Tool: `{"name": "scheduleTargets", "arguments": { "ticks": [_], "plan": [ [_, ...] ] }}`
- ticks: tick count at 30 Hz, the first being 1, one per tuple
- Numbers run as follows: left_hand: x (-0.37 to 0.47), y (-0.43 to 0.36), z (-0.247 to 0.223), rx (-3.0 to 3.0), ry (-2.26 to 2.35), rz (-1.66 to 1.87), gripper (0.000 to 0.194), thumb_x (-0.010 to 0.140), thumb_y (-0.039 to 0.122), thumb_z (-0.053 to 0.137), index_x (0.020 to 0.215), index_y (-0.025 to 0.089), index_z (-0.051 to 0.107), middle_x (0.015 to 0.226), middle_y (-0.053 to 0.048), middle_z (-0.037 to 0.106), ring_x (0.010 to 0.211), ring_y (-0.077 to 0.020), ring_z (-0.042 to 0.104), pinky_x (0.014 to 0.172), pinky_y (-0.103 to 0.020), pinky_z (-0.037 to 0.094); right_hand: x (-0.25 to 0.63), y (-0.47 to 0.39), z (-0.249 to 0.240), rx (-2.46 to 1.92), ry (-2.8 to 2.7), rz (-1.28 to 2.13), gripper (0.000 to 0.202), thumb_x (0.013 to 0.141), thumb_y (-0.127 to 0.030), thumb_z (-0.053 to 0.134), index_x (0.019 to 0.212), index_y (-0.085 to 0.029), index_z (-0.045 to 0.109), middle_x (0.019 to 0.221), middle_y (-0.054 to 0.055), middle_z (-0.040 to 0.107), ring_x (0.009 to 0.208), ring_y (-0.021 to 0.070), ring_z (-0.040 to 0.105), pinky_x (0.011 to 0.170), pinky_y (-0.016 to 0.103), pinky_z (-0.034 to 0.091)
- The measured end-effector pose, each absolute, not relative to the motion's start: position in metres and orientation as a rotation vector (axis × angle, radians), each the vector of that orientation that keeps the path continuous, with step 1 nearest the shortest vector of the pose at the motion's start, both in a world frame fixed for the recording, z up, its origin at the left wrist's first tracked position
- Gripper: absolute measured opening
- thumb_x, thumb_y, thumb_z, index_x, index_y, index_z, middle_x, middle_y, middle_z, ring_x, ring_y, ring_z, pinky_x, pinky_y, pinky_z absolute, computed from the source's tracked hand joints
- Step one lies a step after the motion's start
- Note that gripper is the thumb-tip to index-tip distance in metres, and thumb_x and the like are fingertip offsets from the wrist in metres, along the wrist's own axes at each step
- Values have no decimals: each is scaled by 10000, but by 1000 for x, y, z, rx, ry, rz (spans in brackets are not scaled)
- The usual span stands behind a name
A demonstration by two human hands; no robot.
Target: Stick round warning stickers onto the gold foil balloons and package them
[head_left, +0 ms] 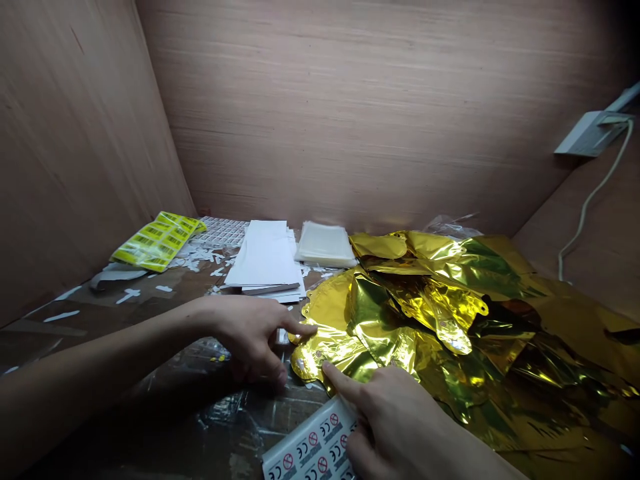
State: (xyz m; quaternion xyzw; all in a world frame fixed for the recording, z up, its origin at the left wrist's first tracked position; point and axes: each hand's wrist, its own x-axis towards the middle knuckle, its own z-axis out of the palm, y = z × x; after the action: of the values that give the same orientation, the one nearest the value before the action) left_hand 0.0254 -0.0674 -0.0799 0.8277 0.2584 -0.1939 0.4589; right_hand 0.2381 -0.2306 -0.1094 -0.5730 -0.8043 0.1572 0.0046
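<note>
My left hand (pixel 253 337) stretches its index finger onto the edge of a flat gold foil balloon (pixel 333 300). Its thumb is apart and points down, and I see nothing held in it. The index fingertip of my right hand (pixel 395 407) presses on the same balloon's lower tab, beside a small round mark. Under that finger, the thumb and curled fingers grip a sheet of CE warning stickers (pixel 307 450), partly cut off by the bottom of the view. Several more gold foil balloons (pixel 440 293) lie heaped to the right, overlapping one another.
Behind my hands are a stack of white cards (pixel 263 253) and a pile of clear plastic sleeves (pixel 325 243). Yellow barcode labels (pixel 157 240) lie left, near white paper scraps (pixel 200 257). A power strip (pixel 590 133) with its cable hangs on the right wall.
</note>
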Motion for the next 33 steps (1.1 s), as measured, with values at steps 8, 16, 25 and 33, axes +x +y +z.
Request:
{"name": "scheduleTargets", "arguments": {
  "ticks": [8, 16, 25, 33],
  "plan": [
    [54, -95, -101, 2107, 404, 281, 492, 706, 461, 917, 1103, 189, 813, 845, -43, 764, 693, -143, 619, 568, -200, 437, 247, -230, -117, -1453, -2093, 596, 319, 838, -203, 565, 1118, -194, 718, 566, -81, 431, 496, 112, 357, 522, 255, 277],
    [40, -43, -117, 1428, 441, 484, 403, 654, 247, 971, 997, 106, 813, 752, -73, 772, 600, -135, 684, 557, -196, 533, 267, -224, -93, -1548, -1845, 461, 335, 1050, -463, 454, 1172, -223, 654, 928, 33, 714, 808, 189, 655, 703, 308, 501],
    [29, -14, -112, 1018, 490, 986, 469, 873, 92, 756, 1319, 115, 612, 1045, -163, 778, 843, -229, 780, 743, -357, 661, 258, -250, -144, -1410, -2378, -145, 266, 767, -264, 816, 1006, -196, 723, 1047, 54, 770, 918, 273, 721, 812, 392, 600],
    [33, -13, -117, 964, 514, 1023, 424, 889, 50, 723, 1292, 98, 602, 948, -141, 784, 747, -217, 779, 714, -352, 667, 254, -254, -156, -1206, -2450, -503, 286, 888, 26, 442, 866, -158, 659, 752, 31, 713, 635, 186, 690, 629, 314, 510]
  ]
}}
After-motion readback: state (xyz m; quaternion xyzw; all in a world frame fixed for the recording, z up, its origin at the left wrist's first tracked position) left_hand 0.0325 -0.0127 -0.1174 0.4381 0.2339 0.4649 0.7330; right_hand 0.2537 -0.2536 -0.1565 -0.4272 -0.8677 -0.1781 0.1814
